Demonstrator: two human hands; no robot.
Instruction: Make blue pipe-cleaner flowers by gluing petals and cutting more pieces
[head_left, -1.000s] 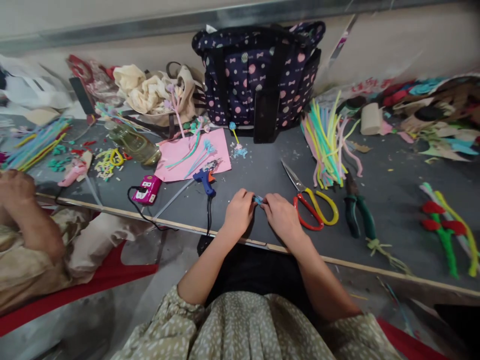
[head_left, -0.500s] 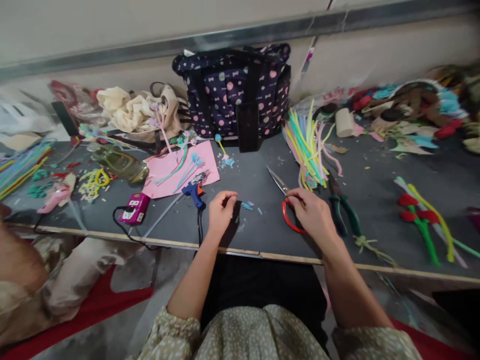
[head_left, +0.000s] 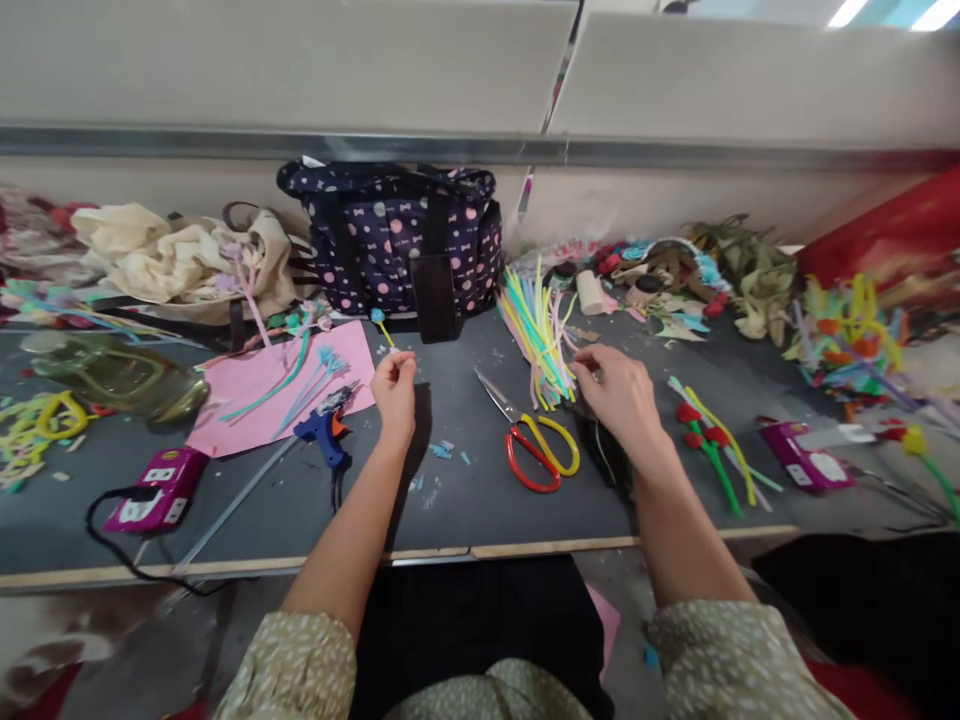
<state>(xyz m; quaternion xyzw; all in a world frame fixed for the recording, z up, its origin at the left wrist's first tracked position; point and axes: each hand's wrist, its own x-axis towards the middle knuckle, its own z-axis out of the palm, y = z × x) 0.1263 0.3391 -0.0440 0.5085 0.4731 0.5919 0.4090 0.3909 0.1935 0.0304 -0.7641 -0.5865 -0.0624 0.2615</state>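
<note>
My left hand [head_left: 395, 398] is closed in a pinch at the right edge of the pink sheet [head_left: 349, 350]; anything between its fingertips is too small to make out. Just beyond it lies a yellow stem with a blue tuft [head_left: 378, 318]. My right hand [head_left: 619, 400] hovers with curled fingers at the right side of a bundle of coloured pipe cleaners [head_left: 541, 335]; its grip is hidden. Partly beneath that hand are dark-handled pliers [head_left: 611, 455]. Scissors [head_left: 532, 440] with one red and one yellow handle lie between the hands, untouched. Small blue scraps [head_left: 442, 450] lie near my left hand.
A blue glue gun [head_left: 324, 435] and a purple box with a cord [head_left: 161, 488] are at left, beside a greenish bottle [head_left: 116, 375]. Behind stand a polka-dot bag [head_left: 397, 235] and a phone [head_left: 433, 300]. Red pipe-cleaner flowers [head_left: 703, 430] lie at right.
My right hand has let go of the scissors and moved right toward the bundle and pliers. My left hand has reached forward toward the blue-tufted stem. The view has swung right.
</note>
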